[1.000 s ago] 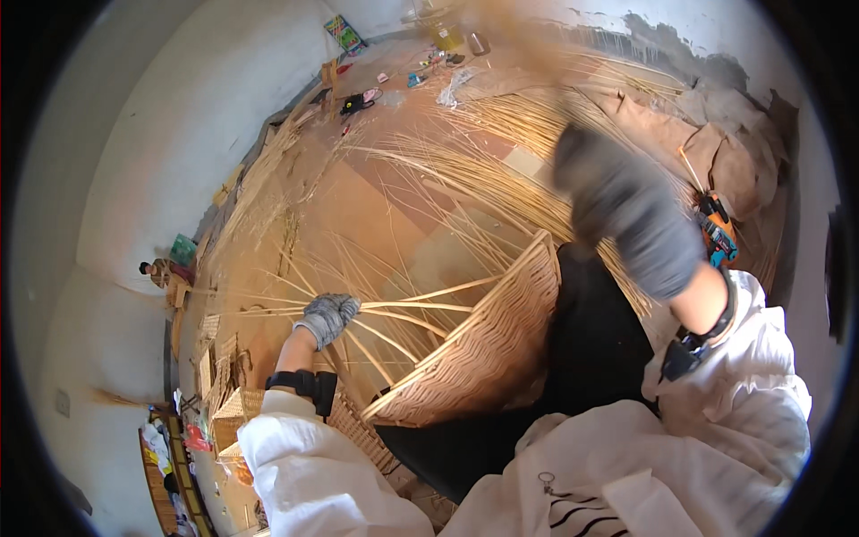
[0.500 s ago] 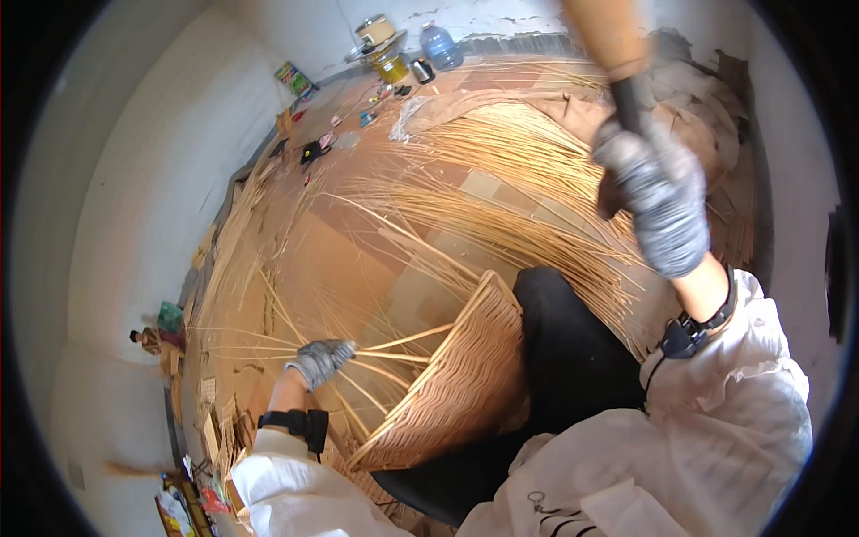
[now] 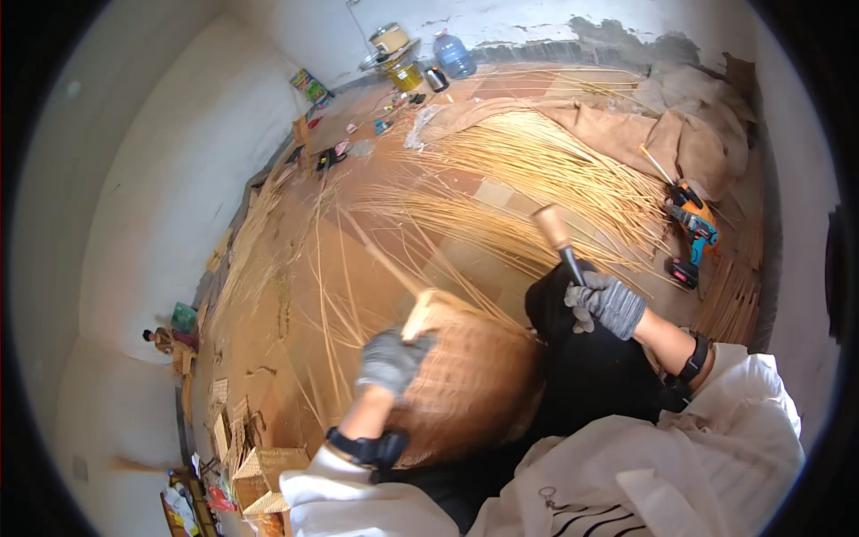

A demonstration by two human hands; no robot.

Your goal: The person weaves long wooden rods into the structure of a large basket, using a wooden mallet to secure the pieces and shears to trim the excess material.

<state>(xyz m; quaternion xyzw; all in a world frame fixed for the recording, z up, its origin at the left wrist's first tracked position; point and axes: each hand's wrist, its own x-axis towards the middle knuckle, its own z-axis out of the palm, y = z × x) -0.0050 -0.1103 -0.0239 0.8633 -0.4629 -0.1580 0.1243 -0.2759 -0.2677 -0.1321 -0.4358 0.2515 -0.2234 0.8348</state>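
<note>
A woven wicker basket (image 3: 474, 376) rests tilted across my lap, with long loose stakes fanning out from its rim. My left hand (image 3: 394, 360), in a grey glove and blurred by motion, grips the basket's rim at its left corner. Out to the right, above my dark-clad knee, my right hand (image 3: 610, 304) is closed around the dark shaft of a wooden-ended tool (image 3: 555, 231). The tool's pale wooden end points up and away from me. Its lower end is hidden in the glove, so its exact kind cannot be made out.
Long bundles of wicker rods (image 3: 546, 161) cover the floor ahead, partly under brown sacking (image 3: 667, 134). A cordless drill (image 3: 693, 228) lies at the right. Cut cardboard (image 3: 264, 470) stands at lower left. By the far wall are a blue water bottle (image 3: 454, 55) and a kettle (image 3: 436, 80).
My right hand has come down and nearer with the tool. My left hand has moved from the loose stakes right to the rim. The basket has turned.
</note>
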